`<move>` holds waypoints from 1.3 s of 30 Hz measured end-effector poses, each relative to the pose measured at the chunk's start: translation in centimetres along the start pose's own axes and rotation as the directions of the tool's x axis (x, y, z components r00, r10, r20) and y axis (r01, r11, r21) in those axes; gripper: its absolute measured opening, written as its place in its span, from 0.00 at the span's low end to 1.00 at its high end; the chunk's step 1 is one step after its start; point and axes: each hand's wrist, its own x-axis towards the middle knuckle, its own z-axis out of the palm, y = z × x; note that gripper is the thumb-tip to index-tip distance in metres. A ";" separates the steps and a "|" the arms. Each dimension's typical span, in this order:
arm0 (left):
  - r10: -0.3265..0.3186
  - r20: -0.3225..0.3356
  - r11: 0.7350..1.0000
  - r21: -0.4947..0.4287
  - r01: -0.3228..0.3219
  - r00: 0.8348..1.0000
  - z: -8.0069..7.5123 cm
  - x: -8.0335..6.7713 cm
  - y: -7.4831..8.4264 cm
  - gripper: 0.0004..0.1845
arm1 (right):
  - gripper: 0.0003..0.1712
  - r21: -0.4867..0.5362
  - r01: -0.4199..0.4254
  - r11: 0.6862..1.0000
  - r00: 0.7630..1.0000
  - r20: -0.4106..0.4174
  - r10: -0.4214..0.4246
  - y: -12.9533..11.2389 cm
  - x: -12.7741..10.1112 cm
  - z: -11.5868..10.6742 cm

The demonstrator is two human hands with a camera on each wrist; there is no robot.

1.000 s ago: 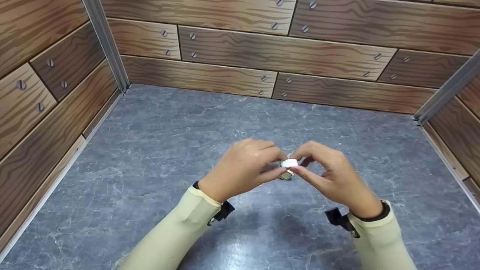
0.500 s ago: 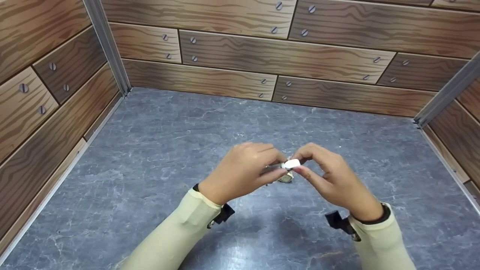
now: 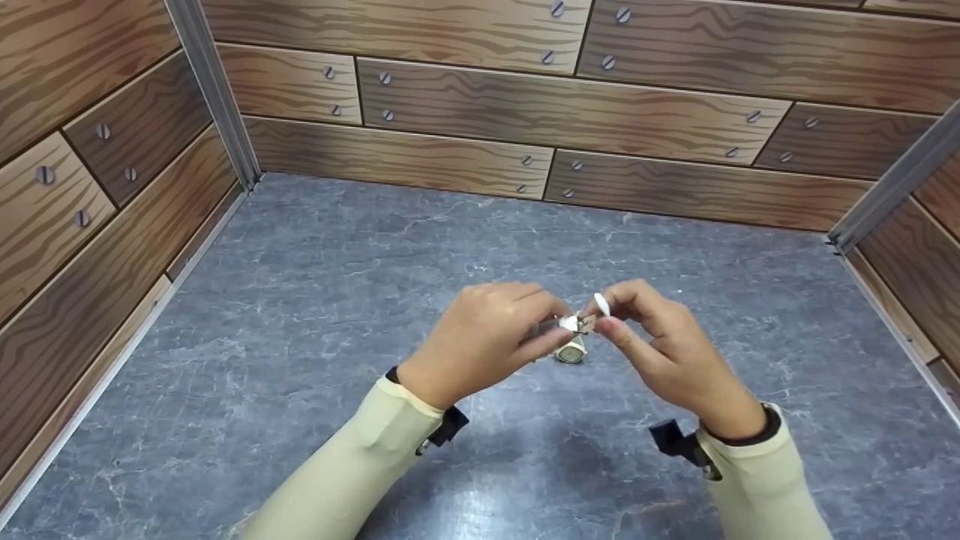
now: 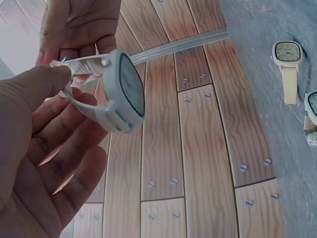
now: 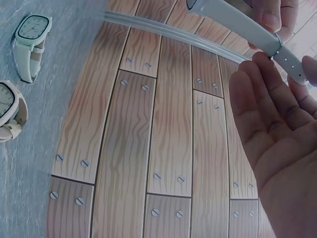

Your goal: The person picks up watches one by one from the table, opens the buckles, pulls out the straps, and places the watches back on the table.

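Note:
Both hands hold a white wristwatch [image 4: 113, 91] above the table. My left hand [image 3: 499, 326] pinches its strap near the buckle, thumb on top in the left wrist view. The square-cased dial faces away from the fingers there. My right hand [image 3: 664, 349] pinches the strap's free end [image 3: 602, 304], which sticks up between thumb and forefinger. In the right wrist view, the strap's punched holes [image 5: 292, 64] show past the buckle [image 5: 275, 48], the strap running through it. The left fingers cover part of the watch in the head view.
A watch with a cream strap [image 4: 287, 53] lies on the grey marbled table [image 3: 375, 247]. Another pale watch [image 4: 312, 104] lies near it, its strap curled. Wood-print panels [image 3: 450, 90] stand around the table at the back and sides.
The strap's free end, earlier lying almost flat between the hands, now stands up at the right fingertips. The right fingertips have shifted slightly up and right; the left hand has hardly moved.

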 end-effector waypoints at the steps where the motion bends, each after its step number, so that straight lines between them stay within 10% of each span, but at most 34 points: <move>1: -0.004 0.000 1.000 -0.001 0.004 1.000 0.0 0.0 0.0 0.09 | 0.12 0.002 0.000 1.000 1.000 0.002 0.000 0.0 0.0 0.0; 14: -0.086 0.038 0.988 -0.128 0.090 0.996 0.0 -0.1 0.3 0.09 | 0.22 -0.008 0.020 1.000 1.000 0.023 -0.019 -0.1 0.0 0.2; 22: -0.195 0.186 0.940 -0.246 0.237 0.963 -0.3 0.1 0.6 0.08 | 0.21 0.047 0.019 0.999 1.000 0.006 -0.019 -0.1 0.1 0.1; 39: -0.191 0.155 0.950 -0.220 0.222 0.969 -0.1 -0.1 0.5 0.09 | 0.20 0.009 0.023 1.000 0.999 0.043 -0.023 0.1 0.0 0.4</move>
